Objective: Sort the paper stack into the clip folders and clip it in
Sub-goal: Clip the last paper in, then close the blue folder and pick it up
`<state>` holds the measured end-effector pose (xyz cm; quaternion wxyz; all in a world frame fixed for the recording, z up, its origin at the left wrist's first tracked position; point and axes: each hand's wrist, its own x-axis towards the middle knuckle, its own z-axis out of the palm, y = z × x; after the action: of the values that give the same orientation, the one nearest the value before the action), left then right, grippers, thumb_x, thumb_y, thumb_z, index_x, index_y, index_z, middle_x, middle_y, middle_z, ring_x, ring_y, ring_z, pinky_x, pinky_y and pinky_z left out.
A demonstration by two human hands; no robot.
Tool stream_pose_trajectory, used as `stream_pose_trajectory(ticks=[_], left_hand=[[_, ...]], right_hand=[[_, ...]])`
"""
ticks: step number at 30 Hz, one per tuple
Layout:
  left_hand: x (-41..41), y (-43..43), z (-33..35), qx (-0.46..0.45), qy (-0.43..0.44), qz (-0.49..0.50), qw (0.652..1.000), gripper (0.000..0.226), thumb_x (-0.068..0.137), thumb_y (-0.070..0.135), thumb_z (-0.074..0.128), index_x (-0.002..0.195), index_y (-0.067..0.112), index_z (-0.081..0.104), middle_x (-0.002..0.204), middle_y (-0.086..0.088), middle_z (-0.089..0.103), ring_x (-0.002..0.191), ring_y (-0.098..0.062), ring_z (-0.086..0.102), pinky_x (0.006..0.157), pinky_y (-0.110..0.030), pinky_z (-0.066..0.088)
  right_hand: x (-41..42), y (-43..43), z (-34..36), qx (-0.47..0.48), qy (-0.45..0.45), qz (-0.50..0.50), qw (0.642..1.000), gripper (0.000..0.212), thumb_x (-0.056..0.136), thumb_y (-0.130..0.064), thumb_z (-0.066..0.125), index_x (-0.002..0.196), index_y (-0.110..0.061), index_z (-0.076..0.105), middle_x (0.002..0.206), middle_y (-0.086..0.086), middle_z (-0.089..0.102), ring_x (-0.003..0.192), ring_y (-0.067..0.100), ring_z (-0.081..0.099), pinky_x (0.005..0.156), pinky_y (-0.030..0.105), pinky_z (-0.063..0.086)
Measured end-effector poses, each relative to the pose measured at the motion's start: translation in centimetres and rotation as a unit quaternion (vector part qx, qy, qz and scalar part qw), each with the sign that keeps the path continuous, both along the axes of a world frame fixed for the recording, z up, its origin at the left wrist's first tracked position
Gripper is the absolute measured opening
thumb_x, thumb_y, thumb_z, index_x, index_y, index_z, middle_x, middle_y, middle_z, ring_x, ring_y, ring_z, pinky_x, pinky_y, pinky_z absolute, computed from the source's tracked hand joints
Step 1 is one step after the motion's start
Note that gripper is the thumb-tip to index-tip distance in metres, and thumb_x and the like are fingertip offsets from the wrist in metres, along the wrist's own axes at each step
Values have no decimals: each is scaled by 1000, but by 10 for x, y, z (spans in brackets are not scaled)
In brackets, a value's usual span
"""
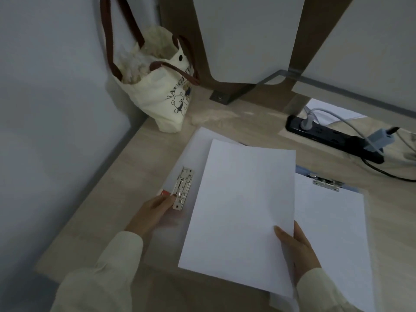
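A paper stack [243,210] of plain white, unmarked sheets fills the middle of the frame, held slightly tilted so its top leans toward the upper right. Its edges look flat and even, and how many sheets it holds cannot be told. The right hand [297,251], in the lower right of the frame, grips the stack at its lower right edge, thumb on top and fingers hidden beneath. The stack hangs over a white clip folder [200,140] lying open on a pale wooden desk [135,176], covering most of the folder's right part. On the folder's left side, just beside the stack's left edge, sits a silver metal clip [183,188] with a small red tab [165,193] at its lower left. The left hand [153,212], in the lower left centre of the frame, lies on the folder with its fingers nearly straight, their tips touching the lower end of the clip; its thumb is out of sight. To the right, partly under the stack, lies a blue clip folder [302,170] with white pages [331,221] under its own top clip [326,182]. A cream tote bag [162,93] printed with bears stands at the upper left, and a black power strip [333,136] lies at the upper right.
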<state>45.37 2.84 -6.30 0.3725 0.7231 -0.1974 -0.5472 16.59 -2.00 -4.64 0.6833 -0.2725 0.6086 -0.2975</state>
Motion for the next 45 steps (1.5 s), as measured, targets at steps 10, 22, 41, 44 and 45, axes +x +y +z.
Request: stream_pose_trajectory(ticks=[10, 22, 41, 44, 45], left_hand=[[-26, 30, -15, -41, -68, -13, 997, 18, 93, 13, 48, 93, 6, 65, 89, 8, 75, 81, 8, 62, 72, -8, 43], [-32, -5, -11, -46, 77, 109, 990, 21, 89, 37, 53, 85, 20, 63, 80, -2, 71, 88, -26, 63, 88, -42, 51], [-19, -44, 3, -49, -35, 22, 998, 26, 95, 28, 40, 113, 22, 57, 88, -2, 56, 63, -11, 51, 49, -20, 43], [-15, -39, 2, -47, -18, 9, 999, 29, 96, 29, 39, 119, 22, 55, 98, 1, 54, 78, -11, 51, 61, -23, 41], [-15, -38, 1, -47, -17, 8, 999, 30, 96, 29, 39, 121, 22, 55, 101, 1, 55, 82, -11, 52, 66, -22, 42]], right_hand=[[-13, 1, -27, 4, 32, 52, 998, 30, 83, -6, 55, 111, -18, 59, 99, 8, 68, 89, 31, 63, 69, 37, 49], [-18, 1, -33, -12, 41, 67, 997, 28, 84, -5, 56, 108, -18, 61, 99, 9, 68, 88, 30, 63, 70, 38, 50], [-4, 20, -30, -14, -19, 40, 999, 27, 86, -6, 54, 100, -27, 63, 94, -5, 70, 76, 14, 70, 57, 24, 58], [3, 21, -31, -22, -12, 42, 999, 29, 87, -8, 55, 110, -25, 60, 106, 0, 68, 91, 22, 66, 69, 33, 58], [5, 21, -31, -23, -9, 42, 999, 30, 87, -9, 55, 111, -26, 60, 109, 2, 68, 94, 25, 65, 76, 37, 56]])
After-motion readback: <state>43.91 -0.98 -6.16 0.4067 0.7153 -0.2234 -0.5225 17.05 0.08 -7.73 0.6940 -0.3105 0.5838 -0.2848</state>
